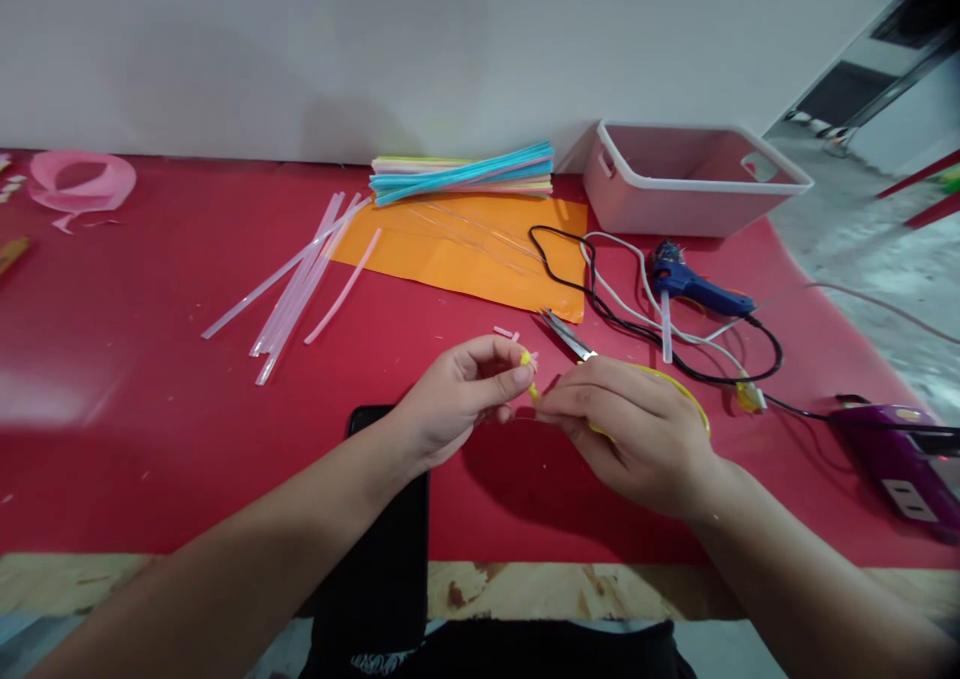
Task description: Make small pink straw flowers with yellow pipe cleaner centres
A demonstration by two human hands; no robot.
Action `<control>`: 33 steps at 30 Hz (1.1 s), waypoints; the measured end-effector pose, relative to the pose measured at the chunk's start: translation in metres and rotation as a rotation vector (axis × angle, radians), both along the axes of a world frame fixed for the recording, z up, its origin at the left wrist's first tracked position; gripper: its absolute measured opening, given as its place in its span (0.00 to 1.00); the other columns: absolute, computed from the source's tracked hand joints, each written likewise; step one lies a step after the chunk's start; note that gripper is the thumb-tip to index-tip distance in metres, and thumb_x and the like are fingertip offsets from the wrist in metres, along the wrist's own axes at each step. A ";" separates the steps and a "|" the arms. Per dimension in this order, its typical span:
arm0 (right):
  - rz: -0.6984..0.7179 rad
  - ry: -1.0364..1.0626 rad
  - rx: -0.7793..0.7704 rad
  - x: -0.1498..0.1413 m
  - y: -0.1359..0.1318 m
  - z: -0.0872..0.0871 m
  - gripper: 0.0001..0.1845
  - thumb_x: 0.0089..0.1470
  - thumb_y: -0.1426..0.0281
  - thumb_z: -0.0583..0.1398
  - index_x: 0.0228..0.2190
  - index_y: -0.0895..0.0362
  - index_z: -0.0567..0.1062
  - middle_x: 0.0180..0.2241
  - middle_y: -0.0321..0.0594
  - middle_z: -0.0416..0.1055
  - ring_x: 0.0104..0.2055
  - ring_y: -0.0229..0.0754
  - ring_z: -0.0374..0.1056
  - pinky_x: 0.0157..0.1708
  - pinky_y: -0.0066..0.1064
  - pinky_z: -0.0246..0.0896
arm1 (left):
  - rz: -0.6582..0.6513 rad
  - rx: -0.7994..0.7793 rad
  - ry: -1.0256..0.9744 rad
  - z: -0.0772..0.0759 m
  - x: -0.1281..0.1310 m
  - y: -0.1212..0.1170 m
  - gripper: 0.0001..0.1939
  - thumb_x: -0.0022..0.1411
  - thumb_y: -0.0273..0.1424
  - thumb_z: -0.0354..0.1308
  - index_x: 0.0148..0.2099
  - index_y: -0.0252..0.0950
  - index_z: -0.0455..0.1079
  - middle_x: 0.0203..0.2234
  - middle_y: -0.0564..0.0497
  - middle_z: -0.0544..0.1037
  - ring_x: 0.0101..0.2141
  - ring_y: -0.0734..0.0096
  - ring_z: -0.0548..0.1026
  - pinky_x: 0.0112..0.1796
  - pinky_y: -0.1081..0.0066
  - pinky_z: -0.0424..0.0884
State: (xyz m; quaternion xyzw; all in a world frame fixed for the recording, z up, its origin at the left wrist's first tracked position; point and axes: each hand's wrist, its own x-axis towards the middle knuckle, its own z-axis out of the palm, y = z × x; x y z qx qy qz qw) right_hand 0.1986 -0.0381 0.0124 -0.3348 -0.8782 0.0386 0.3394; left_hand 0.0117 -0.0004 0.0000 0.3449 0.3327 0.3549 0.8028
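Observation:
Between the thumb and fingers of my left hand (457,399) is pinched a small, bent yellow strip (533,391), with a bit of pale pink beside it at the fingertips. The closed fingertips of my right hand (637,429) meet the strip's lower end. What the strip is made of is too small to tell. Scissors (566,335) with yellow handles lie partly hidden beneath my right hand, blades pointing to the back left. Short pink offcuts (504,331) rest just beyond my left fingertips.
Behind lie coloured sticks (465,174) on an orange sheet (480,249), and translucent glue sticks (304,289). A plastic bin (682,179), blue glue gun (697,287), cables and purple power strip (900,469) occupy the right. Pink ribbon (82,181) sits far left; a black phone (390,559) lies below my left forearm.

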 end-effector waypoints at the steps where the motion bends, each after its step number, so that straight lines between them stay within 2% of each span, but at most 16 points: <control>1: -0.004 0.009 -0.004 0.000 -0.001 0.001 0.08 0.55 0.81 0.58 0.36 0.59 0.74 0.32 0.42 0.74 0.36 0.40 0.68 0.38 0.32 0.67 | 0.019 0.019 0.000 0.000 0.000 0.000 0.17 0.45 0.34 0.73 0.32 0.34 0.69 0.22 0.59 0.72 0.19 0.85 0.68 0.21 0.82 0.62; 4: -0.023 0.017 -0.023 -0.001 -0.004 0.004 0.08 0.55 0.81 0.58 0.35 0.59 0.74 0.32 0.41 0.75 0.36 0.40 0.69 0.37 0.32 0.66 | 0.069 0.015 -0.018 0.001 0.000 -0.001 0.18 0.43 0.34 0.74 0.31 0.35 0.68 0.22 0.59 0.73 0.18 0.83 0.70 0.20 0.81 0.63; 7: -0.053 0.021 -0.030 -0.002 -0.006 0.005 0.06 0.55 0.80 0.58 0.33 0.59 0.74 0.30 0.41 0.74 0.34 0.40 0.69 0.33 0.31 0.65 | 0.123 -0.007 -0.078 0.003 0.001 0.000 0.18 0.42 0.31 0.74 0.30 0.35 0.67 0.22 0.59 0.73 0.20 0.83 0.70 0.23 0.81 0.67; 12: 0.003 0.035 -0.080 -0.008 -0.008 0.003 0.07 0.57 0.80 0.57 0.30 0.60 0.73 0.26 0.41 0.71 0.29 0.38 0.66 0.28 0.29 0.61 | 0.268 -0.069 -0.137 0.006 0.001 0.007 0.16 0.44 0.26 0.72 0.28 0.34 0.66 0.21 0.60 0.72 0.19 0.85 0.70 0.24 0.83 0.69; 15: -0.007 0.052 -0.075 -0.008 -0.008 0.001 0.07 0.56 0.80 0.57 0.30 0.59 0.73 0.25 0.40 0.70 0.29 0.38 0.66 0.28 0.29 0.61 | 0.282 -0.064 -0.163 0.007 0.000 0.009 0.13 0.49 0.25 0.70 0.29 0.34 0.66 0.23 0.60 0.73 0.19 0.86 0.69 0.24 0.82 0.71; 17: -0.058 0.057 -0.042 -0.007 -0.008 0.000 0.05 0.55 0.79 0.59 0.31 0.59 0.73 0.25 0.39 0.70 0.29 0.37 0.65 0.28 0.28 0.60 | 0.267 -0.036 -0.182 0.006 0.001 0.009 0.11 0.53 0.25 0.68 0.29 0.35 0.66 0.25 0.59 0.73 0.23 0.83 0.73 0.26 0.81 0.72; 19: -0.125 0.051 -0.021 -0.007 -0.008 0.000 0.04 0.54 0.78 0.61 0.32 0.59 0.73 0.26 0.37 0.69 0.28 0.36 0.64 0.28 0.27 0.59 | 0.267 -0.019 -0.208 0.004 0.001 0.009 0.10 0.56 0.25 0.66 0.30 0.35 0.65 0.28 0.57 0.75 0.31 0.76 0.78 0.28 0.79 0.74; 21: -0.202 0.041 -0.042 -0.007 -0.008 0.001 0.03 0.55 0.77 0.61 0.32 0.58 0.72 0.25 0.36 0.69 0.27 0.34 0.64 0.27 0.26 0.58 | 0.287 -0.030 -0.234 0.004 0.001 0.010 0.09 0.58 0.25 0.63 0.32 0.35 0.65 0.29 0.57 0.77 0.36 0.72 0.80 0.30 0.76 0.76; 25: -0.326 -0.020 -0.103 -0.001 -0.009 0.008 0.08 0.59 0.73 0.57 0.27 0.57 0.69 0.23 0.34 0.66 0.23 0.33 0.61 0.25 0.27 0.55 | 0.405 -0.080 -0.218 0.009 -0.009 0.021 0.08 0.65 0.22 0.55 0.32 0.35 0.65 0.25 0.58 0.77 0.30 0.76 0.80 0.31 0.76 0.77; 27: -0.358 -0.061 -0.088 0.004 -0.012 0.011 0.11 0.60 0.73 0.56 0.25 0.56 0.68 0.21 0.34 0.64 0.22 0.34 0.61 0.23 0.28 0.53 | 0.532 -0.071 -0.209 0.014 -0.018 0.030 0.13 0.68 0.21 0.49 0.30 0.35 0.65 0.22 0.58 0.76 0.26 0.81 0.78 0.31 0.78 0.77; 29: -0.361 -0.085 -0.060 0.010 -0.017 0.010 0.10 0.60 0.73 0.56 0.25 0.55 0.68 0.22 0.35 0.67 0.23 0.35 0.64 0.24 0.29 0.54 | 0.649 -0.049 -0.218 0.018 -0.027 0.039 0.14 0.67 0.19 0.49 0.28 0.36 0.65 0.21 0.60 0.74 0.24 0.84 0.76 0.32 0.81 0.76; 33: -0.359 -0.080 -0.038 0.022 -0.030 0.002 0.07 0.58 0.75 0.57 0.29 0.54 0.69 0.24 0.35 0.70 0.25 0.37 0.67 0.23 0.28 0.56 | 0.658 -0.027 -0.140 0.016 -0.034 0.047 0.12 0.66 0.19 0.50 0.30 0.36 0.65 0.22 0.60 0.74 0.24 0.84 0.75 0.31 0.80 0.75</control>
